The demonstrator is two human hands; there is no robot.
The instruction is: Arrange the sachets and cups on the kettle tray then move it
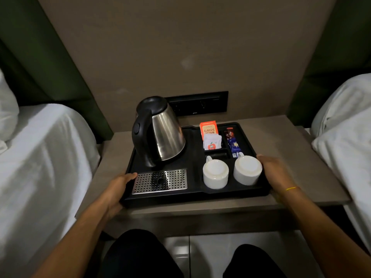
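Observation:
A black kettle tray rests on a grey bedside table. A steel kettle with a black handle stands at its back left, with a perforated metal drip plate in front. Two white cups sit upside down at the front right. Behind them an orange tea sachet, a white sachet and dark stick sachets stand in slots. My left hand grips the tray's left edge, thumb over the rim. My right hand grips the right edge.
Beds with white sheets flank the table, left and right. A black socket panel is on the wall behind the kettle. My knees in dark trousers are below the table's front edge, over a tiled floor.

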